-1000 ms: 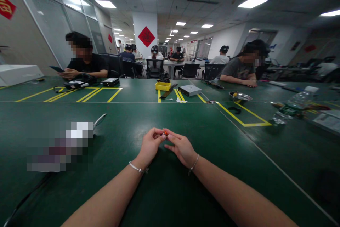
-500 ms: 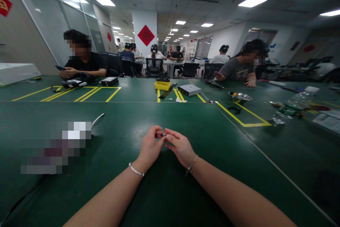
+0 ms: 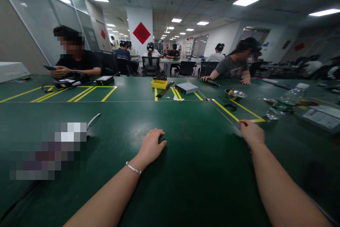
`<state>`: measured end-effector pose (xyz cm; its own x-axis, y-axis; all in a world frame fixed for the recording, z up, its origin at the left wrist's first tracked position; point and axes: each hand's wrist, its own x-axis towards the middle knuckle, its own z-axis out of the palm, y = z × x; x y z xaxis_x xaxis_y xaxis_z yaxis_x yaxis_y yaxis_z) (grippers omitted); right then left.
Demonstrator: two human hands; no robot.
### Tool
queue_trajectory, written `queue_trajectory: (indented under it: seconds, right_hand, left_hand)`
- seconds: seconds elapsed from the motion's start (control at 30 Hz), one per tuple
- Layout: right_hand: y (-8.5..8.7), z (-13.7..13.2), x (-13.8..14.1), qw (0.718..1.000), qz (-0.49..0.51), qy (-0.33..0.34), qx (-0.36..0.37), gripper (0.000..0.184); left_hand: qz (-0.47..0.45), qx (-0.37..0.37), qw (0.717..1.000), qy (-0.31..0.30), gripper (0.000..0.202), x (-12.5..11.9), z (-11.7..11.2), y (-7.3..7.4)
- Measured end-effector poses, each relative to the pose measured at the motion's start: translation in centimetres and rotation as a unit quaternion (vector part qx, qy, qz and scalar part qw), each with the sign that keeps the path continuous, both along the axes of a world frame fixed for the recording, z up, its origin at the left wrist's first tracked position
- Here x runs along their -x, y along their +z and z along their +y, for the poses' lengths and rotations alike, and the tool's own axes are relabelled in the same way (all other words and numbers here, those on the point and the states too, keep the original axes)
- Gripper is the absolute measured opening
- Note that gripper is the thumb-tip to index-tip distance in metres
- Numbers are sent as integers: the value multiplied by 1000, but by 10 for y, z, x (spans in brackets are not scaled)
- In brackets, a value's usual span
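Green table (image 3: 191, 170) bare btwn left hand (image 3: 151, 146) & right hand (image 3: 251, 132): wide open lane, and clear straight fwd too. Left side: pixelated clutter (image 3: 47, 151) w/ a metal handle (image 3: 93, 119) poking out toward centre, near left hand but apart. Fwd of right hand: black loop (image 3: 230, 107), then metal bowl (image 3: 235, 94). Far right blocked by plastic bottle (image 3: 285, 100) & paper sheet (image 3: 321, 117). Yellow tray (image 3: 159, 84) & grey box (image 3: 186, 88) sit well back, centre.
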<state>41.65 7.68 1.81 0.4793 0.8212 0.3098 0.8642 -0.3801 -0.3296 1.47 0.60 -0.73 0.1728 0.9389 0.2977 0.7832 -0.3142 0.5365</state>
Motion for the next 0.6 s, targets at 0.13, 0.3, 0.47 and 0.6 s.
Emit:
queue_trajectory:
  seconds: [0.13,0.3,0.47,0.6]
  right_hand:
    - [-18,-5,-35,996,23,-62,53,30]
    - [-26,1,-41,990,40,-95,92,30]
    - [-27,-1,-47,979,75,-164,94,32]
    - [-27,-4,-39,977,82,-175,89,41]
  left_hand:
    - [-7,12,1000,-25,20,1,-2,4]
    - [-16,23,998,-52,16,1,-4,6]
    - [-13,25,998,-51,16,1,-3,4]
    - [-9,28,998,-47,17,1,-3,4]
